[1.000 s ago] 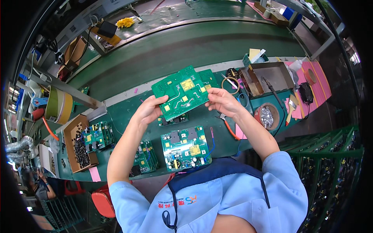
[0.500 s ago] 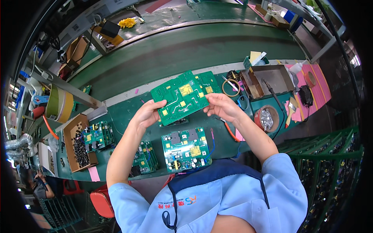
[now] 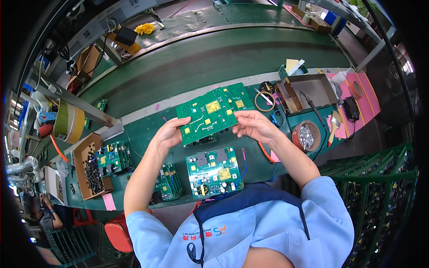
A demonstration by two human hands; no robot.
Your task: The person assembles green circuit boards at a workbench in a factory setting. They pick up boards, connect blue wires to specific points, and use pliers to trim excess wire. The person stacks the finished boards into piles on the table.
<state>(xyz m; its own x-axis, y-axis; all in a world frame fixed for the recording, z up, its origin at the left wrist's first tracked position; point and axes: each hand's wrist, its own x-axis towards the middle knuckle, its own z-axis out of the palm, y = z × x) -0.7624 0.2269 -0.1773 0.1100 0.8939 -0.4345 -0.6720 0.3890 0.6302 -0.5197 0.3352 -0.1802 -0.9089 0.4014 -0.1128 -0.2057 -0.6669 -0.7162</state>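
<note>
My left hand [image 3: 170, 132] and my right hand [image 3: 255, 126] grip a green circuit board [image 3: 210, 117] by its opposite edges, thumbs on top. Yellow squares and silvery solder traces show on its upper face. A second green board [image 3: 241, 96] shows behind its far right corner, partly covered; whether the two touch I cannot tell. Nearer to me, a populated circuit board [image 3: 213, 172] lies component side up, with a blue wire at its right edge. Several boards [image 3: 167, 184] stand stacked beside my left forearm.
At left, a cardboard box [image 3: 80, 154] of small dark parts sits beside more boards [image 3: 115, 157]. Toward the right are a tape roll [image 3: 264, 102], a soldering iron [image 3: 313, 106], a metal tray [image 3: 315, 91], a round tin [image 3: 307, 135] with silvery bits and a brush [image 3: 334, 127].
The held board has come down slightly and tilted flatter, now lining up closer with the board behind it. Both hands moved a little with it, still gripping its edges.
</note>
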